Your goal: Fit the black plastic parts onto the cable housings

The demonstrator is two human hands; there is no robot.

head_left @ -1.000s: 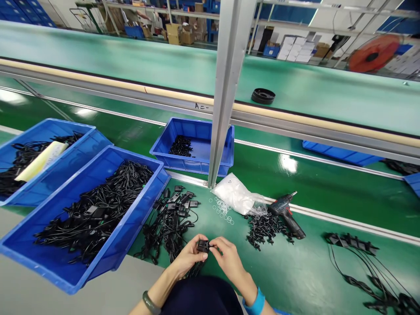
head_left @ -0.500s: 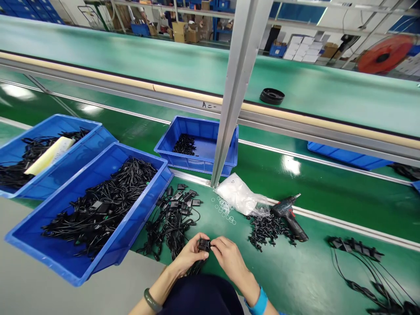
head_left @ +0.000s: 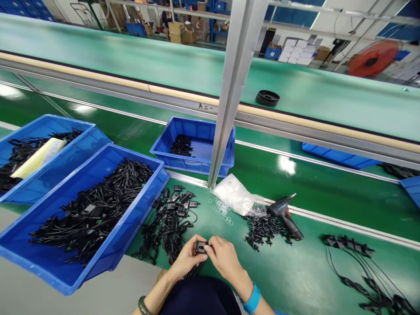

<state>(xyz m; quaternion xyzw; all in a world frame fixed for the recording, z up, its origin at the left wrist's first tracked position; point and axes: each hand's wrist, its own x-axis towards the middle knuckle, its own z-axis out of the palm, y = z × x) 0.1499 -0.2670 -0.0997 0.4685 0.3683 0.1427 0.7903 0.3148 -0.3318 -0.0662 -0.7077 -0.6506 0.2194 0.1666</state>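
Observation:
My left hand [head_left: 188, 258] and my right hand [head_left: 222, 257] meet low in the middle of the head view, both pinched on a small black connector part [head_left: 201, 248] with a thin cable hanging from it. Just left of the hands lies a loose heap of black cables with plugs [head_left: 169, 221] on the green bench. Several small clear rings [head_left: 222, 209] lie scattered beyond the hands. A pile of small black clips [head_left: 264, 229] sits to the right of my right hand.
A large blue bin of black cables [head_left: 108, 256] stands at the left, another bin [head_left: 42, 127] behind it, a smaller one [head_left: 197, 164] by the metal post [head_left: 226, 109]. A clear plastic bag [head_left: 238, 197], a cordless screwdriver [head_left: 286, 216] and finished cables [head_left: 357, 262] lie right.
The hands stay together on the black part; my right fingers have closed further over it. The view has shifted slightly.

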